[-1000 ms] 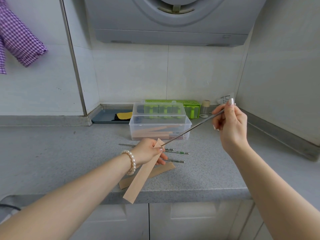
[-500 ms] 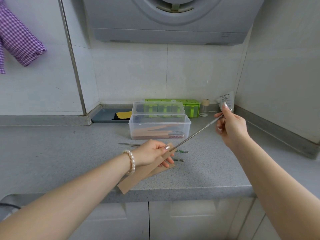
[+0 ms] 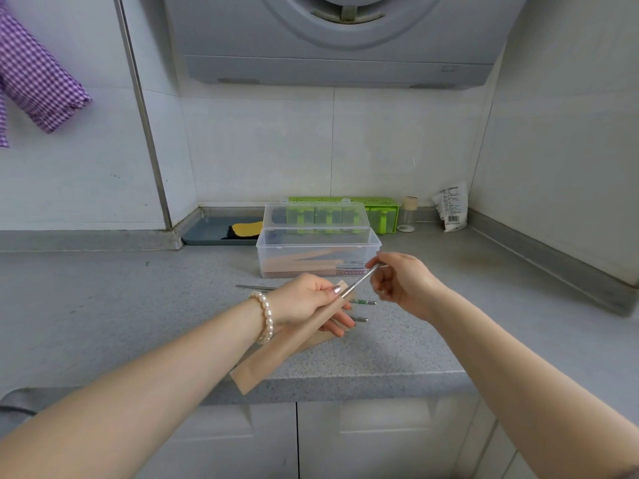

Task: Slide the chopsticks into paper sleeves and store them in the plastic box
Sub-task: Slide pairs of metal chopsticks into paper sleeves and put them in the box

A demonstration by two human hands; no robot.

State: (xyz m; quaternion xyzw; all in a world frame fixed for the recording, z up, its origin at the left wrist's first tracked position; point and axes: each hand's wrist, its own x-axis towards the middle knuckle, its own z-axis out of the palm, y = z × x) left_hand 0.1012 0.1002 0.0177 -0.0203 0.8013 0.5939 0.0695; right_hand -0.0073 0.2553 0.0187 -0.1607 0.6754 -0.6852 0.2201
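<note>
The left hand (image 3: 304, 302) grips a brown paper sleeve (image 3: 276, 347), thumb on top, the sleeve slanting down past the counter (image 3: 103, 305) front edge. The right hand (image 3: 403, 283) pinches the top end of a metal chopstick (image 3: 359, 282) whose lower part sits inside the sleeve mouth. Behind them, mid-counter, stands the open plastic box (image 3: 318, 254) holding sleeved pairs. Loose chopsticks (image 3: 361, 301) lie just in front of the box.

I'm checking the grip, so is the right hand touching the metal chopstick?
Touching. The head view shows the right hand pinching the metal chopstick at its upper end, fingertips closed on it.
</note>
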